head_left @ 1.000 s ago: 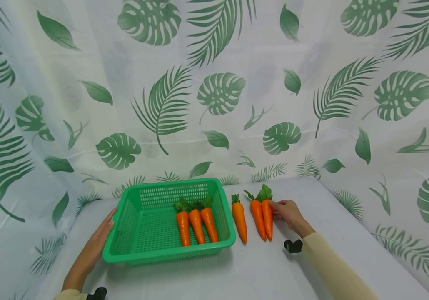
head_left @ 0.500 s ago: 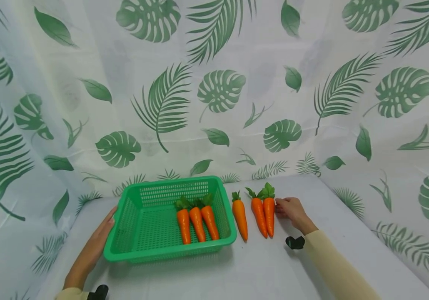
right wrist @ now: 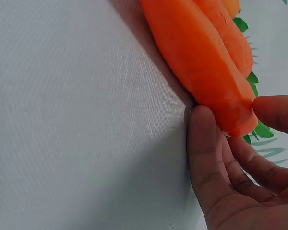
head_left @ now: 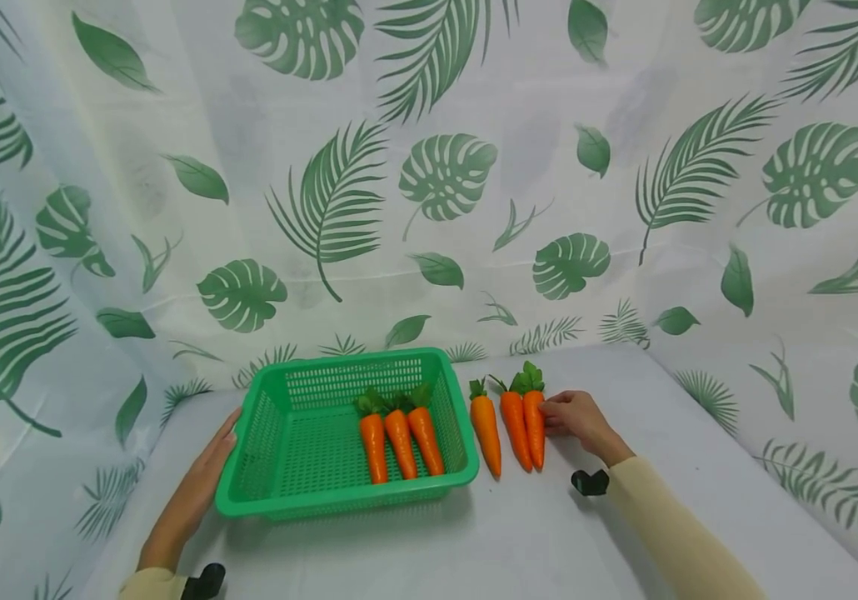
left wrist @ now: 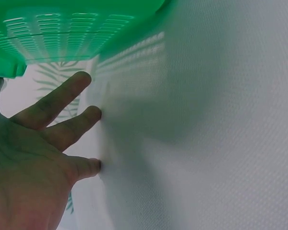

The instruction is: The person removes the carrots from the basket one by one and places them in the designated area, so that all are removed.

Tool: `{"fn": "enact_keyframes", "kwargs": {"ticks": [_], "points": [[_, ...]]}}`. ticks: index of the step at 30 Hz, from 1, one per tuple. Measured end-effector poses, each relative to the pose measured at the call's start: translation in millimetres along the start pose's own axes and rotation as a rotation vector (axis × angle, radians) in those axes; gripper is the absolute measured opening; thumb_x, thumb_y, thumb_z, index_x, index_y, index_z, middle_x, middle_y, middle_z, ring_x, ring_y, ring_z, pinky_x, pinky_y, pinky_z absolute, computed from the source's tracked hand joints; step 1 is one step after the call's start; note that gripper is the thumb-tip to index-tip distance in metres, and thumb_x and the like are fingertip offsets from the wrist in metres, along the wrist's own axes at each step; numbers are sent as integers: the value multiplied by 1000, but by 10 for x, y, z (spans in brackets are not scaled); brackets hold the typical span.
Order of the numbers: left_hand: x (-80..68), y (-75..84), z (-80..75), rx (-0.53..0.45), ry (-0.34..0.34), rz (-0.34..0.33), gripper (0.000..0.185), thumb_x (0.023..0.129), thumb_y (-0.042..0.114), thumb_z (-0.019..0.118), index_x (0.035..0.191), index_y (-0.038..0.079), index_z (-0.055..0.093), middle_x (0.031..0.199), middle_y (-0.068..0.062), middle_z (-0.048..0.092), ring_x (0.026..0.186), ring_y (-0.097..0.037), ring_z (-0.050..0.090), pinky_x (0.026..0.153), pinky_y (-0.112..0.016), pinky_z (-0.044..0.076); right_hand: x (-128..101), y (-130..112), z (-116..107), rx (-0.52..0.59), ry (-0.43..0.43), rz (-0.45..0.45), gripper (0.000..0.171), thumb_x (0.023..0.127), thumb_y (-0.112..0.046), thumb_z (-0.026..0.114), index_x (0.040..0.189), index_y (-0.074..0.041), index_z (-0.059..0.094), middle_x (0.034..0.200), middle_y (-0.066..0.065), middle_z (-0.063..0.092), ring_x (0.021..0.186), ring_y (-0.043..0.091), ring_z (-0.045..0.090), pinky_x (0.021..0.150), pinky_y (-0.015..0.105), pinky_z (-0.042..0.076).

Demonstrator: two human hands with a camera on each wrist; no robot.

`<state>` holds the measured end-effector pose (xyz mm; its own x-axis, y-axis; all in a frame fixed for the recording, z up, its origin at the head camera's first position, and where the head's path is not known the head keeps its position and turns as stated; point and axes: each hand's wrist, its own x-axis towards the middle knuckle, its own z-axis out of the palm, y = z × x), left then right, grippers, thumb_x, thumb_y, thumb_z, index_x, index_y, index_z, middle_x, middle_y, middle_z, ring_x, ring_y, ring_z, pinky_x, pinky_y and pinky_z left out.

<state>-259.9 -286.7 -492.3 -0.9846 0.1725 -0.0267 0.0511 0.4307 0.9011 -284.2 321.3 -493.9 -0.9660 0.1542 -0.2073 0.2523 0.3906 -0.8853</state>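
Observation:
My left hand (head_left: 200, 483) rests with extended fingers against the left side of a green plastic basket (head_left: 346, 500); in the left wrist view its fingers (left wrist: 69, 127) are spread below the basket wall. Three carrots with leafy tops lie in the basket's right half, among them a middle carrot (head_left: 401, 446). My right hand (head_left: 582, 425) pinches the thick end of the rightmost carrot (head_left: 534, 429) on the table; the right wrist view shows fingertips on both sides of this carrot (right wrist: 201, 57). Another carrot (head_left: 516, 429) lies right against it.
A lighter orange carrot (head_left: 485, 433) lies between that pair and the basket. The white table (head_left: 399, 558) is backed by a leaf-print curtain (head_left: 474, 250) on the left, back and right. A black strap piece (head_left: 589, 482) sits by my right wrist.
Half a second ago my right fingers were just off the rightmost carrot; now they are on it. That carrot and its neighbour have shifted slightly left. My left hand stays at the basket.

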Motion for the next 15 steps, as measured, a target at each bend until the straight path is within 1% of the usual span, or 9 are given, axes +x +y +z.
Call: {"fn": "enact_keyframes", "kwargs": {"ticks": [6, 8, 12, 15], "points": [[2, 13, 4, 13, 8, -8, 70, 117, 55, 24, 174, 20, 3, 179, -14, -2, 162, -43, -6, 122, -74, 2, 4, -15, 7, 14, -25, -5, 45, 108, -17, 62, 135, 19, 54, 117, 28, 69, 92, 28, 72, 82, 37, 65], [0, 12, 10, 13, 11, -10, 70, 117, 55, 24, 174, 20, 4, 179, -13, -2, 162, -43, -6, 123, -74, 2, 7, -17, -2, 31, -33, -9, 47, 108, -16, 60, 136, 21, 52, 119, 30, 68, 92, 28, 73, 82, 37, 65], [-2, -1, 23, 3, 15, -2, 69, 117, 53, 24, 174, 19, 4, 179, -13, -1, 162, -42, -5, 123, -73, 2, 21, -15, -39, 42, -12, 5, 48, 110, -17, 56, 137, 22, 50, 118, 31, 67, 94, 29, 74, 81, 36, 65], [5, -3, 26, 3, 17, -4, 69, 117, 54, 24, 175, 21, 4, 179, -12, -2, 162, -42, -6, 123, -73, 1, 28, -14, -76, 3, 17, 10, 51, 111, -20, 51, 138, 23, 48, 120, 33, 66, 96, 32, 73, 82, 36, 64]]}}
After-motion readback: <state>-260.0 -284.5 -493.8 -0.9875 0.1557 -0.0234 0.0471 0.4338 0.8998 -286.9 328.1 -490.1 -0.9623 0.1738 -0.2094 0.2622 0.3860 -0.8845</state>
